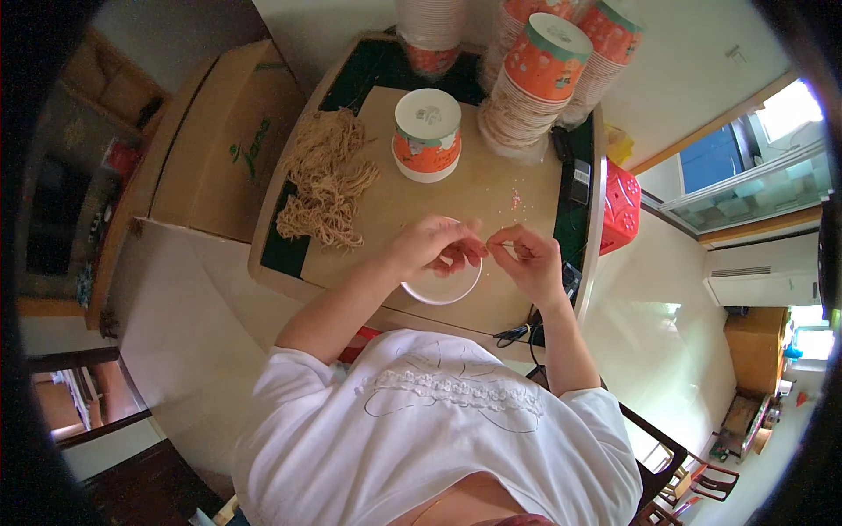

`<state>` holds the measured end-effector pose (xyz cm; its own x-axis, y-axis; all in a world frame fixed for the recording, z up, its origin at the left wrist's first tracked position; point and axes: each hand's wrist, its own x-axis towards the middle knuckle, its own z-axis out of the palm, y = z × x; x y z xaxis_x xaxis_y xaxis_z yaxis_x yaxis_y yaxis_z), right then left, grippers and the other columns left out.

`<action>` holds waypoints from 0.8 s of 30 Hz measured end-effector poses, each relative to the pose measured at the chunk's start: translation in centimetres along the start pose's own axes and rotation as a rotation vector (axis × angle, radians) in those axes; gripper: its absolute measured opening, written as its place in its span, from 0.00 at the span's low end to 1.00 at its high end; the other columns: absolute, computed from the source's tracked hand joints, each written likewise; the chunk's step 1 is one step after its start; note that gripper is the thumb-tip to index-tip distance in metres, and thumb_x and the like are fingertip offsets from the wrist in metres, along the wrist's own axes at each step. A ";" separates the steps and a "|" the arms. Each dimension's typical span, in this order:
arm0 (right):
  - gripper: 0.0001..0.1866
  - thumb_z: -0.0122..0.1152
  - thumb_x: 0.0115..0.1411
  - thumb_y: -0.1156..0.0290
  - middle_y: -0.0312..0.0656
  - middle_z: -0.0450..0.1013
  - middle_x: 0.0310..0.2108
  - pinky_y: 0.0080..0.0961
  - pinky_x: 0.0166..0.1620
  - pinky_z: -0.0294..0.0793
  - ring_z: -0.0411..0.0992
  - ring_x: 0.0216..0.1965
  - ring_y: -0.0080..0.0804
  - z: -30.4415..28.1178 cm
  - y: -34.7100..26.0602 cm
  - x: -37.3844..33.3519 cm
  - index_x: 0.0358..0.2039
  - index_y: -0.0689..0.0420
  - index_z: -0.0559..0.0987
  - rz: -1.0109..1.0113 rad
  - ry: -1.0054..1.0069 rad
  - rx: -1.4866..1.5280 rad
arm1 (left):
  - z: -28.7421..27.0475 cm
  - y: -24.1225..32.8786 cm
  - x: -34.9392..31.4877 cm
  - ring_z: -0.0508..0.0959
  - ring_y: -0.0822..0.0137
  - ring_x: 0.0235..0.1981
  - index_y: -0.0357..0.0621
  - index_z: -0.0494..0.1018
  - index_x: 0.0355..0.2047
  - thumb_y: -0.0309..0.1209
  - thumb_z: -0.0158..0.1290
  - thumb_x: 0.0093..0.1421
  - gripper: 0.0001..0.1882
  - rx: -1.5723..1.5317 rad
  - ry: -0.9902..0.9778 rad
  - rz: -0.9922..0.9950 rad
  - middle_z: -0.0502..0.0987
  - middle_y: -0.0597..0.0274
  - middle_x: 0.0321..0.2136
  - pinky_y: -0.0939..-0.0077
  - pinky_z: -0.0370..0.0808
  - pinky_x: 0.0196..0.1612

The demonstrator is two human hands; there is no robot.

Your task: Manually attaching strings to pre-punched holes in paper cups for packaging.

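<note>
Both hands are raised over the near middle of the table, fingertips close together. My left hand (441, 245) has its fingers curled in, and what it holds, if anything, is too small to name. Thumb and forefinger of my right hand (529, 259) are pinched together, also on something I cannot make out. Below them is a round white paper cup (443, 291), partly hidden by the left hand. Farther back, an orange-and-white paper cup (427, 145) stands upside down. To its left lies a loose heap of tan twine (329, 180).
Tall stacks of paper cups (524, 105) in clear plastic stand at the back right. Small pink bits (516, 202) lie scattered on the cardboard sheet (482, 188). A big cardboard box (224, 149) is left of the table, a red plastic stool (620, 209) right of it. Black cables (517, 335) lie at the near edge.
</note>
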<state>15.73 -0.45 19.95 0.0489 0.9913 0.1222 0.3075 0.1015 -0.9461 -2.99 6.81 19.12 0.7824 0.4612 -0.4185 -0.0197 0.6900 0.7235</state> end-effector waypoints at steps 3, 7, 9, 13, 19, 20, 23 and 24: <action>0.04 0.62 0.50 0.80 0.32 0.73 0.23 0.13 0.21 0.56 0.59 0.20 0.12 -0.2 0.0 0.1 0.27 0.59 0.79 -0.078 -0.044 -0.029 | -0.8 -0.9 0.7 0.68 0.79 0.18 0.37 0.75 0.31 0.39 0.53 0.59 0.15 -0.052 -0.145 -0.018 0.75 0.65 0.22 0.87 0.60 0.16; 0.04 0.62 0.52 0.79 0.34 0.75 0.25 0.13 0.22 0.58 0.61 0.21 0.13 -0.5 -0.3 0.1 0.30 0.60 0.79 -0.085 -0.095 -0.073 | -1.0 -1.2 0.9 0.67 0.80 0.18 0.38 0.75 0.30 0.36 0.56 0.57 0.12 -0.056 -0.094 -0.008 0.75 0.66 0.22 0.87 0.59 0.16; 0.04 0.62 0.52 0.79 0.34 0.75 0.26 0.13 0.22 0.58 0.62 0.21 0.13 -0.6 -0.2 0.2 0.30 0.61 0.80 -0.088 -0.107 -0.068 | -0.5 -1.1 0.6 0.68 0.80 0.18 0.39 0.75 0.28 0.32 0.59 0.55 0.08 0.061 0.014 0.055 0.75 0.69 0.21 0.86 0.61 0.18; 0.04 0.63 0.53 0.78 0.30 0.72 0.22 0.12 0.21 0.55 0.59 0.20 0.10 -0.5 0.5 0.2 0.31 0.60 0.80 0.074 -0.110 0.100 | 0.2 -1.5 0.5 0.70 0.80 0.19 0.41 0.75 0.27 0.29 0.59 0.53 0.06 0.573 0.234 0.348 0.75 0.69 0.21 0.84 0.64 0.20; 0.03 0.64 0.52 0.77 0.23 0.62 0.16 0.12 0.20 0.47 0.51 0.18 0.09 -0.3 1.6 0.5 0.30 0.59 0.81 0.133 -0.091 0.060 | 2.0 -1.5 -0.1 0.74 0.64 0.21 0.42 0.71 0.22 0.25 0.58 0.47 0.05 1.066 0.461 0.819 0.71 0.63 0.20 0.73 0.70 0.24; 0.03 0.64 0.52 0.77 0.22 0.61 0.15 0.13 0.20 0.46 0.50 0.18 0.09 -0.1 1.7 0.5 0.30 0.59 0.81 0.148 -0.081 0.086 | 1.9 -1.7 0.1 0.74 0.62 0.23 0.43 0.70 0.21 0.24 0.57 0.46 0.06 1.183 0.492 0.898 0.71 0.63 0.21 0.71 0.71 0.25; 0.02 0.63 0.53 0.77 0.22 0.62 0.16 0.13 0.20 0.47 0.50 0.18 0.09 0.2 2.5 0.6 0.28 0.60 0.80 0.147 -0.079 0.093 | 1.9 -1.9 0.2 0.74 0.61 0.27 0.43 0.69 0.23 0.24 0.57 0.44 0.07 1.374 0.518 0.992 0.70 0.63 0.24 0.69 0.72 0.27; 0.02 0.63 0.53 0.77 0.22 0.62 0.16 0.13 0.20 0.47 0.50 0.18 0.09 0.3 2.5 0.6 0.28 0.60 0.80 0.151 -0.081 0.094 | 1.9 -2.0 0.2 0.74 0.62 0.28 0.44 0.69 0.24 0.24 0.56 0.44 0.07 1.448 0.515 1.009 0.70 0.62 0.26 0.68 0.72 0.28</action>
<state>16.25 0.43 17.57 0.0103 0.9990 -0.0439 0.2123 -0.0451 -0.9762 -1.62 4.45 18.61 0.5627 0.6433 0.5192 0.4011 -0.7616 0.5089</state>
